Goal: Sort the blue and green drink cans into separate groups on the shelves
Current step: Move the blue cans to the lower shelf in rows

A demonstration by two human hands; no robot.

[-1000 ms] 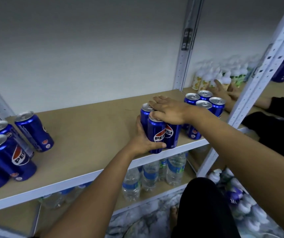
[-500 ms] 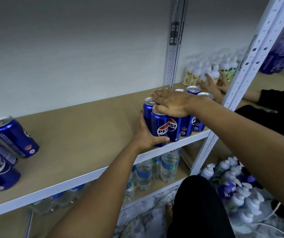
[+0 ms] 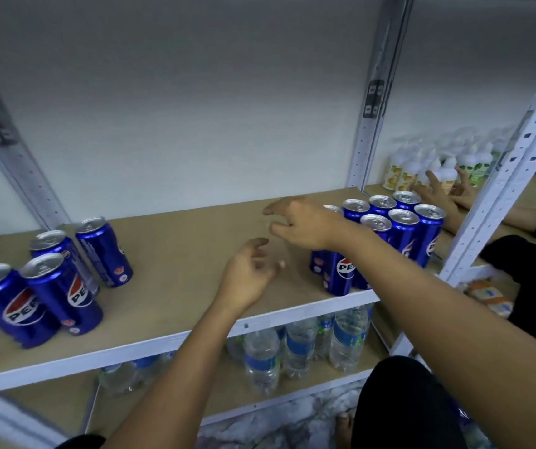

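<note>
Our left hand [image 3: 247, 277] and right hand [image 3: 302, 225] both hover over the shelf [image 3: 179, 254], fingers loosely spread, holding nothing. Blue cans: packed group [image 3: 386, 234] at right, just beside right hand; four cans [image 3: 49, 280] at far left.

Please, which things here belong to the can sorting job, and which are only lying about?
Job:
blue cans at right
blue cans at left
left hand
right hand

Lying about:
water bottles
pump bottles
</note>
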